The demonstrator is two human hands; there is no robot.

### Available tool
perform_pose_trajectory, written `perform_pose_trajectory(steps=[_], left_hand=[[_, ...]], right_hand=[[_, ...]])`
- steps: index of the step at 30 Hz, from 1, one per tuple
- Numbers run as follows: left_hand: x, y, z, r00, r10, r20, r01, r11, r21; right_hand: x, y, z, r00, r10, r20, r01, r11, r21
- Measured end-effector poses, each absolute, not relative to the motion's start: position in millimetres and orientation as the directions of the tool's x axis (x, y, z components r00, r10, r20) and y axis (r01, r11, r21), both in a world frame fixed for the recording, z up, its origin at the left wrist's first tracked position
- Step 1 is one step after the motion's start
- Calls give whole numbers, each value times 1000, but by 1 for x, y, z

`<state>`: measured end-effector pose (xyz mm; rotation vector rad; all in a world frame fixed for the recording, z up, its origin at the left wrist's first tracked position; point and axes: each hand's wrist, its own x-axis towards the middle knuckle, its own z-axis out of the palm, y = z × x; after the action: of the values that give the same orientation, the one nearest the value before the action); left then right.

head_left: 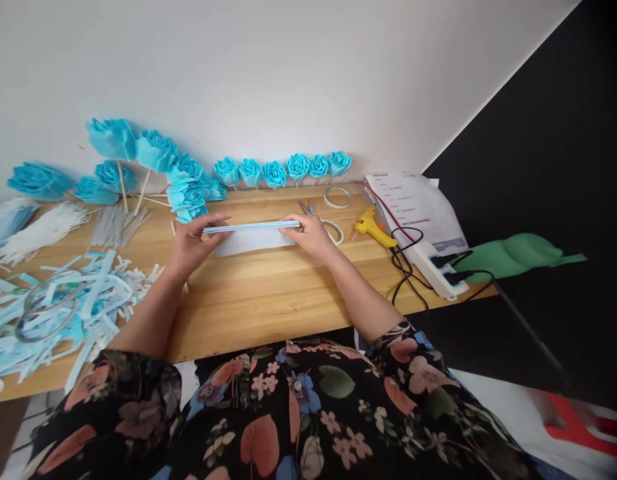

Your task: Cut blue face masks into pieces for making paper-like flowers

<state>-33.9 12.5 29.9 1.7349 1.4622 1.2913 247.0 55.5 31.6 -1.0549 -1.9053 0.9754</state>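
A thin stack of pale blue and white sheets (251,227) is held edge-on above the wooden table, between my two hands. My left hand (201,239) pinches its left end, thumb below and fingers on top. At the right end, my right hand (308,233) grips it between thumb and fingers. Below the stack a pale white-blue surface (255,241) shows; whether it is part of the sheets I cannot tell. Scissors (307,208) lie just behind my right hand, partly hidden, beside a roll of tape (333,231).
Blue paper flowers (275,174) line the wall, some on sticks. Paper scraps (63,307) cover the table's left side. On the right are a yellow glue gun (374,227), another tape roll (338,197), black cables and a white power strip (438,273).
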Motion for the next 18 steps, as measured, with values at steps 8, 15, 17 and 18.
perform_pose_trajectory(steps=[8, 15, 17, 18], left_hand=[[-40, 21, 16, -12, 994, 113, 404, -98, 909], [-25, 13, 27, 40, 986, 162, 344, -165, 924], [-22, 10, 32, 68, 984, 162, 309, -175, 935], [-21, 8, 35, 84, 983, 166, 288, -183, 940]], right_hand=[[247, 55, 29, -441, 865, 238, 358, 413, -837], [246, 38, 50, -514, 733, 445, 375, 659, -652], [241, 34, 52, -560, 697, 448, 419, 705, -573], [238, 31, 53, -589, 684, 430, 446, 719, -533]])
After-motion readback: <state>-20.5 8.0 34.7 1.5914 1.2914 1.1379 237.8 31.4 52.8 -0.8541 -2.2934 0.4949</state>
